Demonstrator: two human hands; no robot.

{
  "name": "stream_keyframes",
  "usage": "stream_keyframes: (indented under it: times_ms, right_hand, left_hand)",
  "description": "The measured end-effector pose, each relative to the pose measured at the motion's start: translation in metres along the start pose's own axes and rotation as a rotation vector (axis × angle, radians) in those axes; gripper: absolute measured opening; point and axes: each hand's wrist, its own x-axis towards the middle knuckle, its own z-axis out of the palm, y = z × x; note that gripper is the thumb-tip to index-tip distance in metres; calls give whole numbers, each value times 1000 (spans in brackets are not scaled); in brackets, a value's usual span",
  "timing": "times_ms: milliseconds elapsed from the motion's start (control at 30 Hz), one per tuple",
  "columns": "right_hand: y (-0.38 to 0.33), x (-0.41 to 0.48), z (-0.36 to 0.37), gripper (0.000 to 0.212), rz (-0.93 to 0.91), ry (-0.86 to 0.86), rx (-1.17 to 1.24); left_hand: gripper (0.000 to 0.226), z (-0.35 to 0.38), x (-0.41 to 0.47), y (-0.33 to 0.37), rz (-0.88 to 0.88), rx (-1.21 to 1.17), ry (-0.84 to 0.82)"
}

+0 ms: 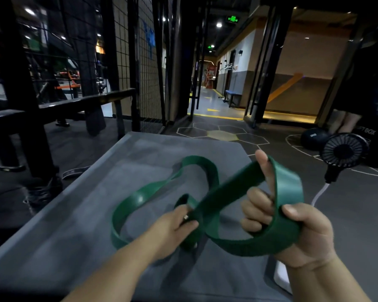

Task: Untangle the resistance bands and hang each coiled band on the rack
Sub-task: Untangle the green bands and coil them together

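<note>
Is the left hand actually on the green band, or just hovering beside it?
Touching. The head view shows the left hand pinching the green band where the strap twists over itself, with no gap between them.

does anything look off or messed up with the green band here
The green band crosses over itself in a figure-eight over the grey mat instead of lying in a neat coil. The left hand pinches it near the crossing; the right hand grips a loop. No tear shows.
</note>
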Motion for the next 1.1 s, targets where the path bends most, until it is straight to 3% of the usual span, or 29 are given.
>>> stream_keyframes:
  times_ms: [200,300,433,500,633,700,733,800,867,933,1000,1100]
  right_hand:
    - [-17,-6,-5,90,-302,347,-293]
    - [-27,-8,3,80,-450,546,-480]
    - [-17,-9,-1,77,-232,551,-849]
    - [0,-5,2,71,-22,425,-994]
    - [35,1,6,51,180,346,-909]
    - [41,2,3,62,236,319,-949]
    - [43,2,3,66,270,279,-998]
    - [48,4,2,48,290,246,-1167]
    - [53,9,0,28,237,321,-1313]
    - [55,11,1,22,195,387,-1335]
    - [53,13,-1,16,129,492,-1350]
    - [44,13,-2,20,19,773,-1244]
  left_hand:
    - [17,-4,-22,28,29,-175,-114]
    - [43,-11,-33,36,51,-382,-203]
    - [44,-20,-42,49,42,-746,-224]
    - [41,-19,-43,50,59,-765,-172]
    - [32,-18,-40,49,78,-851,61]
    - [31,-20,-37,47,63,-925,162]
    - [33,-20,-35,44,52,-924,195]
    - [42,-20,-32,40,30,-843,227]
    - [52,-16,-30,35,28,-741,261]
    - [60,-12,-29,29,16,-691,270]
    - [69,-11,-28,22,8,-632,187]
    - [72,-6,-30,12,17,-531,-73]
